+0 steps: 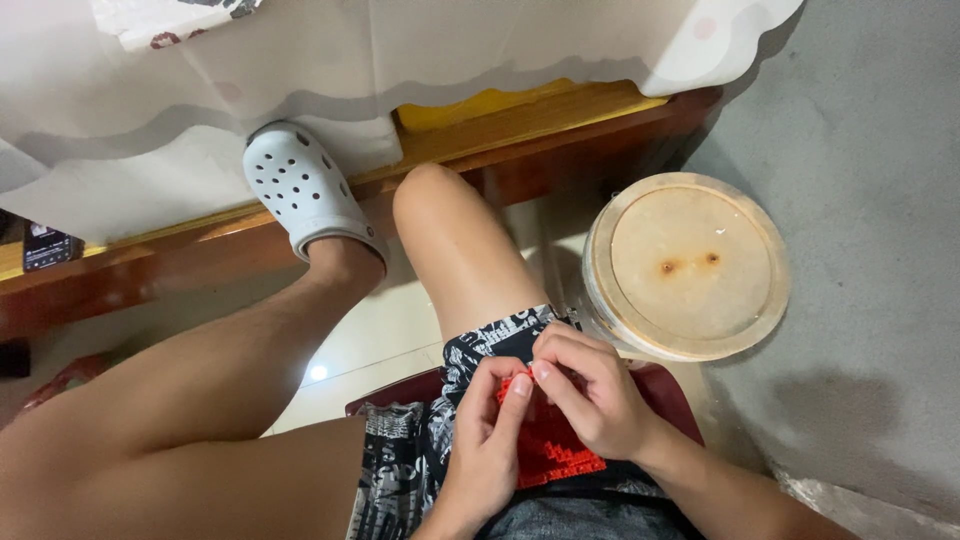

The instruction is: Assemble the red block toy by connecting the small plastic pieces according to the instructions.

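One cam only, head-worn, looking steeply down at lap, close-in. Hands at bottom centre of frame, knees mid-left, bed edge (560, 130) along top, floor at right. No 2nd view.

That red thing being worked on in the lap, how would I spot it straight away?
Start from the big round wooden-lidded container on the grey floor, then drop to the lap beside it, where the left hand and right hand meet. Between them lies a flat red stepped-edge piece of small plastic building bricks, the only bright red thing against the black-and-white patterned shorts.
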